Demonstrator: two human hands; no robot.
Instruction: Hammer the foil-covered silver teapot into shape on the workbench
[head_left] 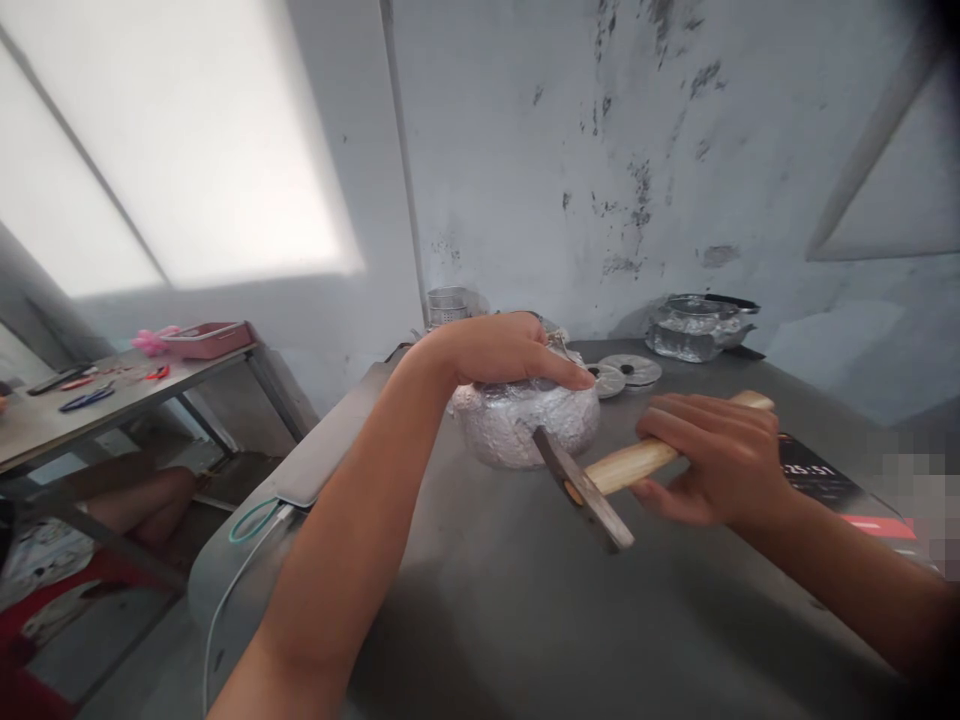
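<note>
Grey table (540, 600), smooth top, back edge near the wall. Foil-wrapped pot (525, 425) sat mid-table. Two silvery discs (637, 371) lay flat behind it to the right, overlapping. Second foil-wrapped vessel (686, 340) stood at the back right. Dark flat panel (814, 470) with white digits lay on the right side. Flat grey slab (322, 450) on the left side, white cable (240, 580) and teal loop (251, 520) at its near corner. Separate side table (45, 430) on the far left: pink tray (210, 340), pink bundle (154, 341) beside it, blue-handled tool (86, 399), small red item (158, 372).
</note>
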